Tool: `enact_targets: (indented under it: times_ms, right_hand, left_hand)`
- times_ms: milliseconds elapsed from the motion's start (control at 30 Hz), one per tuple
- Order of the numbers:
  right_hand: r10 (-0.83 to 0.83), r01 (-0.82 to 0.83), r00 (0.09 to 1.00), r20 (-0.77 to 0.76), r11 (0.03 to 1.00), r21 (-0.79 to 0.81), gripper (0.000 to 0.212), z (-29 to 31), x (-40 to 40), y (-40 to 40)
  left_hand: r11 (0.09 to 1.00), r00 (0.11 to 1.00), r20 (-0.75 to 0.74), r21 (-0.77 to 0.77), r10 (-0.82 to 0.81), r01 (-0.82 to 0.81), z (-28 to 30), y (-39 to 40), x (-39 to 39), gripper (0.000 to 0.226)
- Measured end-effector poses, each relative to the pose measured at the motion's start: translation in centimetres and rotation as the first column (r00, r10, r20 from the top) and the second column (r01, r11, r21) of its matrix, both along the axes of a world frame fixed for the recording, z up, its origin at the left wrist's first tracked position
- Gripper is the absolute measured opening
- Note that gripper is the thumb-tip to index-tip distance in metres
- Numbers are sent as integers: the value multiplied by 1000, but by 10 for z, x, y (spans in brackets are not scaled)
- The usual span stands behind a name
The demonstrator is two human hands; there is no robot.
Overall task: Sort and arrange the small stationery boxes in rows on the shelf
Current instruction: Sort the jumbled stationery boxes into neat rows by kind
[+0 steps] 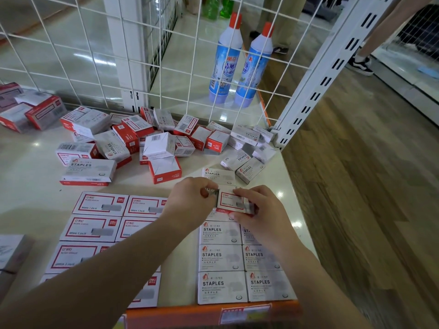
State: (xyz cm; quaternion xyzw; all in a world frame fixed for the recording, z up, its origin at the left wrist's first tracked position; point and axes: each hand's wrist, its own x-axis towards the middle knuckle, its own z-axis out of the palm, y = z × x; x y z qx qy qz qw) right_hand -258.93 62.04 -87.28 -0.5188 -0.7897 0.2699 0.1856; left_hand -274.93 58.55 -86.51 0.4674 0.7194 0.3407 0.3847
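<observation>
On the white shelf (28,162) small staple boxes lie in rows. Red-framed boxes (99,204) fill the near left rows, grey STAPLES boxes (222,257) the near right rows. My left hand (190,200) pinches a small grey box (212,192) at the head of the grey rows. My right hand (259,210) grips a red-framed box (231,200) right beside it, above the grey rows. A loose heap of mixed boxes (156,138) lies farther back, against the wire grid.
A white wire grid (166,67) backs the shelf, with two blue bottles (237,65) behind it. A slotted upright post (320,77) stands at the back right corner. Wooden floor lies to the right, where a person's shoe (361,65) shows. Larger boxes (35,110) sit far left.
</observation>
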Motion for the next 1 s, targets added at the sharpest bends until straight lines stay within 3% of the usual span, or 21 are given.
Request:
enact_targets:
  times_ms: [100, 333, 1000]
  right_hand:
    - [-1, 1, 1000, 5, 1000, 6, 47, 0, 0, 0]
    - [-5, 4, 1000, 23, 1000, 4, 48, 0, 0, 1]
    - [9, -10, 999, 41, 1000, 18, 47, 0, -1, 0]
  left_hand:
    - [999, 1000, 12, 22, 25, -25, 0, -2, 2, 32]
    - [999, 999, -28, -10, 47, -47, -3, 0, 7, 24]
    - [986, 980, 147, -122, 133, -115, -3, 11, 7, 10]
